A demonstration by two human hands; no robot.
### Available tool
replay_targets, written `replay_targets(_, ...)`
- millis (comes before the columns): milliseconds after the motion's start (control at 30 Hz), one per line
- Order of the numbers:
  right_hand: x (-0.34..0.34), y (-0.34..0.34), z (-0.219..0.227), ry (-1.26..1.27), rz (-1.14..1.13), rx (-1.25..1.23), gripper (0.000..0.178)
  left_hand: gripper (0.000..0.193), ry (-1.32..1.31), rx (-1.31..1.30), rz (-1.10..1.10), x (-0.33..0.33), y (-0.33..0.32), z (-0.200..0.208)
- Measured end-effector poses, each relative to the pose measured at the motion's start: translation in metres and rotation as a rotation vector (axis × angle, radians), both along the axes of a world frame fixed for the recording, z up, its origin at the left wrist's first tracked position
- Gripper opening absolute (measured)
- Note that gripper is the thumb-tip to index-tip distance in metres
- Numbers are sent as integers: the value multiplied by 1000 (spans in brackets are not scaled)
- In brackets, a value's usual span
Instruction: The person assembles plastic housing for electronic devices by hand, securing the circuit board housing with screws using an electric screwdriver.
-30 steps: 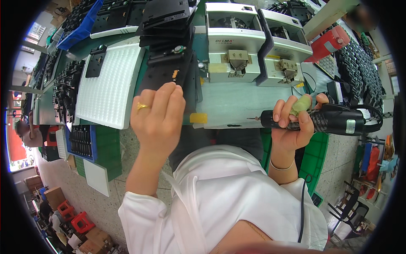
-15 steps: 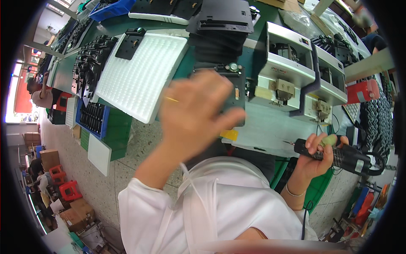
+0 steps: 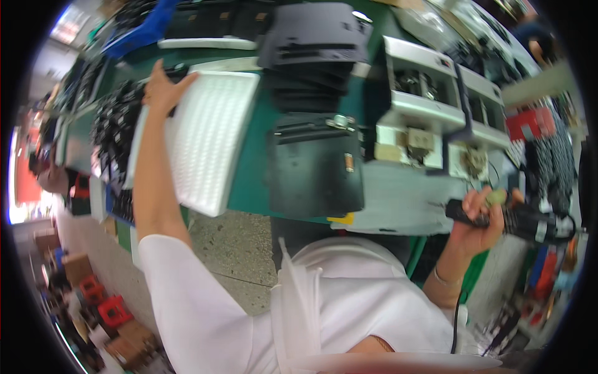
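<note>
My left hand [image 3: 163, 92] reaches out to the far left corner of the white dimpled foam tray [image 3: 208, 134]. Its thumb and index finger are spread apart over the dark plate lying on that corner; the hand covers most of the plate, and contact cannot be made out. In my right hand [image 3: 476, 221], at the right edge of the bench, is a black electric screwdriver [image 3: 526, 223] with its bit pointing left. A flat black panel [image 3: 314, 174] with a small round silver part near its top edge lies on the bench before me.
A stack of black panels [image 3: 311, 37] stands behind the single panel. Two grey-white machines [image 3: 427, 109] with metal heads stand on the right. Many small black parts [image 3: 115, 121] lie left of the tray. A blue bin [image 3: 140, 31] sits at the back left.
My left hand has moved from above the black panel to the plate on the foam tray, uncovering the panel. My right hand still holds the screwdriver. The whole view has shifted slightly.
</note>
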State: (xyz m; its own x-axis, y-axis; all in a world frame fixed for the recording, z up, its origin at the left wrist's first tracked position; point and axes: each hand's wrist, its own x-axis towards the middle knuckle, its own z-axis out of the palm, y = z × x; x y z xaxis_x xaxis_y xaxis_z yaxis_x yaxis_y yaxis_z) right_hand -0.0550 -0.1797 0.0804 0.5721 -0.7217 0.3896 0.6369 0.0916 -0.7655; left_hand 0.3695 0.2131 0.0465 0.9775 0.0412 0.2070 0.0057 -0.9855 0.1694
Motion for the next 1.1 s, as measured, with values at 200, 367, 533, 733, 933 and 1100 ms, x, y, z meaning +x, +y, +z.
replay_targets(200, 29, -14, 17, -147, 177, -48, 42, 110, -85, -186, -143, 81, 104, -50)
replay_targets(367, 59, -15, 31, -176, 95, -96, 56, 112, -100, 95, -53, 86, 61, -40)
replay_targets(533, 73, -8, 23, -151, 167, -144, 30, 115, -56, 28, -103, 100, 79, -44)
replay_targets(733, 84, 16, 30, -70, 57, 13, 56, 117, 8, -11, -106, 84, 68, -35)
replay_targets(933, 83, -8, 9, 12, 204, -281, 22, 109, -132, -66, -228, 72, 74, -17)
replay_targets(1100, 114, -25, -4, -271, 199, -609, 26, 97, -193, -208, -372, 22, 73, 26)
